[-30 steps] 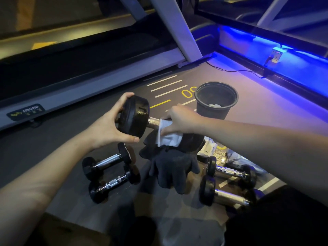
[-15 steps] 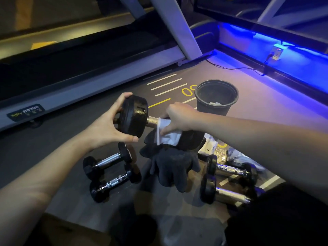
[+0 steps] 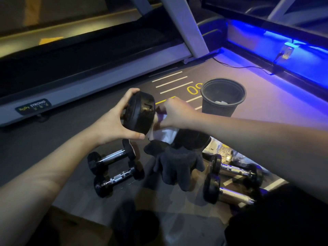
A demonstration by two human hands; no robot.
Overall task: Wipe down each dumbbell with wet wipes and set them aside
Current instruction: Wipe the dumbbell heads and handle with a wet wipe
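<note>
We are holding the dumbbell up over the floor, left hand cupping its heavy, rigid, slick-looking head, right hand clenching the soft wipe round the bar, probably the surest hold.

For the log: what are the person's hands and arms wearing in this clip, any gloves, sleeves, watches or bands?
Nothing is worn. The left hand and right hand are bare and gloveless, and both forearms are uncovered as far as the frame shows. No sleeve, watch, wristband or ring is visible in the dim light.
</note>
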